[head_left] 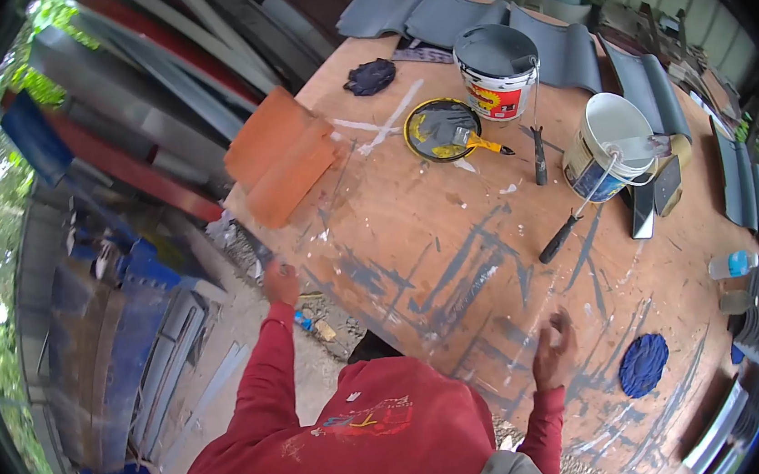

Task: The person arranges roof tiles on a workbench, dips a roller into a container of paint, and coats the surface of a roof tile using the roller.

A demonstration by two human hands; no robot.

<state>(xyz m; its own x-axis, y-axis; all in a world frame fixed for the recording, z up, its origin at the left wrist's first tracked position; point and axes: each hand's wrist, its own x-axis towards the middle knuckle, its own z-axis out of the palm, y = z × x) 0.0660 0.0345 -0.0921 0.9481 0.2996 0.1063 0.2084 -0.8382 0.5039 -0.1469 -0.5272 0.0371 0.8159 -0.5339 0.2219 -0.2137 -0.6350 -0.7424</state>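
Note:
My left hand (281,283) is beside the table's left edge, just below an unpainted orange roof tile (285,159); its fingers are too blurred to make out. Above the paint-streaked tabletop, my right hand (555,353) is open, its fingers loosely curved and holding nothing. A crumpled dark blue cloth (644,365) lies to its right. Farther back, a paintbrush (480,141) with a yellow handle rests on a paint-smeared lid (429,132). Behind the lid stands a bucket of grey paint (496,75).
A white bucket (612,137) with a flat blade across its rim stands at the right. Grey roof tiles (454,18) line the back and right edges. A dark rag (370,77), a plastic bottle (733,264) and the wooden table (383,273) are around. Metal lengths (123,88) lean at the left.

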